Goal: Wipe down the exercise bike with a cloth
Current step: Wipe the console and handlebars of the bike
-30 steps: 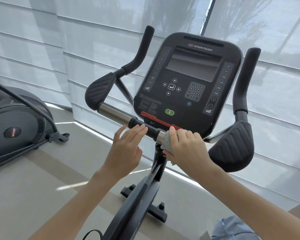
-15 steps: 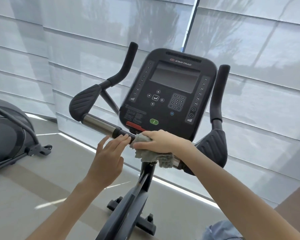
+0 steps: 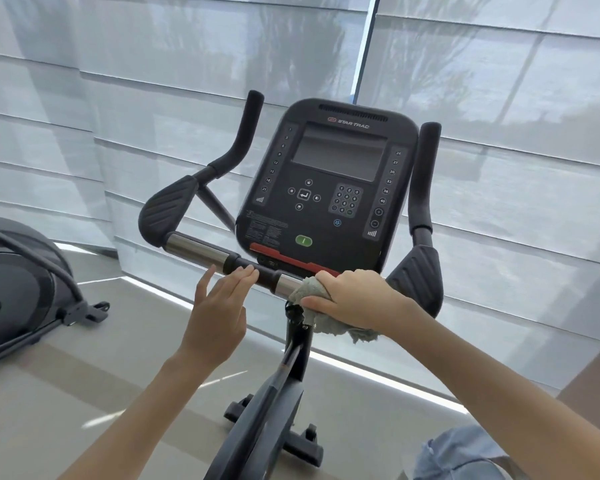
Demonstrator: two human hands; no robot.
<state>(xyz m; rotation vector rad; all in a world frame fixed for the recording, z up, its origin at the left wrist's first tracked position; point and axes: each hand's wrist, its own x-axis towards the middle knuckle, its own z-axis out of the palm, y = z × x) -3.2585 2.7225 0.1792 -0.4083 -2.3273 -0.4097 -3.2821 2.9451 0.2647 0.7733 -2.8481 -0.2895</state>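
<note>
**STAR TRAC bike, cloth on the bar under the right hand**

The console (image 3: 329, 209) of the bike (image 3: 297, 351) reads "STAR TRAC" in pale letters at its 12 o'clock edge, with a small red logo just left of the words. Beneath that is a dark screen (image 3: 338, 152). A column down the console's 9 o'clock side is numbered 1, 3, 6, 9, 12, 15, 18, 21. The column at 3 o'clock runs 24, 27, 30, 33, 36, 40, then a plus and a minus. The keypad (image 3: 345, 200) carries digits 1 to 9 and 0. A green button (image 3: 303, 241) sits at 6 o'clock above a red strip (image 3: 284, 257). The block of fine print at 7 o'clock is too small to read.

The grey cloth (image 3: 307, 287) is wrapped on the bar (image 3: 194, 249), directly below the console. The right hand (image 3: 357, 299) grips it, with fingers curled over the top and the thumb underneath. The cloth bunches out at the hand's 9 o'clock, touching a metal sleeve. A loose end hangs at the hand's 6 o'clock.

The left hand (image 3: 219, 313) holds nothing. Its fingers are straight and together, with the tips against the black stretch of the bar, and the thumb is spread toward 11 o'clock. It lies at 9 o'clock from the cloth, near but apart.

Another machine (image 3: 14, 296) stands on the floor (image 3: 84, 393) at the scene's 9 o'clock. Pale blinds (image 3: 118, 98) fill the background.
</note>
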